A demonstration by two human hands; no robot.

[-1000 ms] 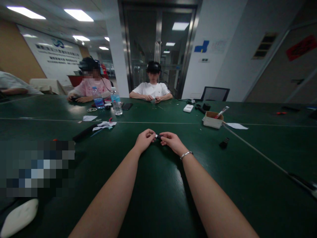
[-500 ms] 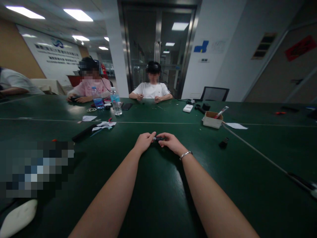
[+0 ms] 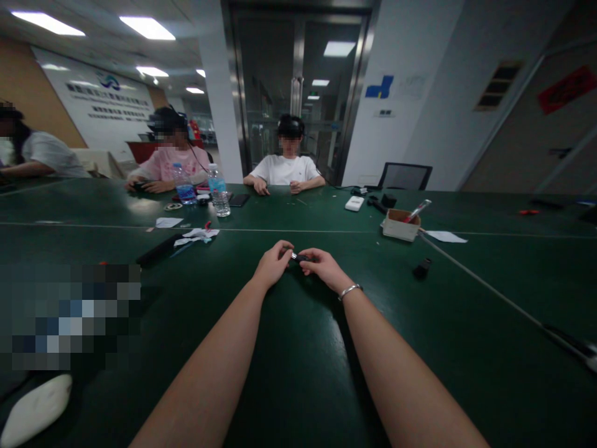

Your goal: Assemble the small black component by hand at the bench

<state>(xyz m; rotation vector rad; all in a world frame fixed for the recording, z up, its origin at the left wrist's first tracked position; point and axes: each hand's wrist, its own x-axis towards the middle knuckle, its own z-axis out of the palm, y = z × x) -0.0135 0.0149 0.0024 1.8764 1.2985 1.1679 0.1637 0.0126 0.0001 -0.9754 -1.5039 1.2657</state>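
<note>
Above the green table [image 3: 298,348], a small dark, stick-like object with a silver part [image 3: 299,257] is held between my two hands; its exact kind is too small to tell. My left hand [image 3: 274,264] has thumb and fingers closed around the silver end. The dark end sits pinched in the fingers of my right hand [image 3: 325,267], whose wrist wears a silver bangle [image 3: 349,291]. Part of the object is hidden by the fingertips.
A small open box [image 3: 400,229] with a clear stick-like item stands right of centre, near a small black object [image 3: 422,269]. Left lie crumpled papers [image 3: 198,236] and a black bar [image 3: 160,251]. Water bottles [image 3: 219,191] stand farther back. A white mouse [image 3: 37,407] lies lower left. People sit opposite.
The object has tilted, its silver end now a little higher and more of the silver showing. My left fingers have risen slightly. The person opposite has lowered one hand to the table.
</note>
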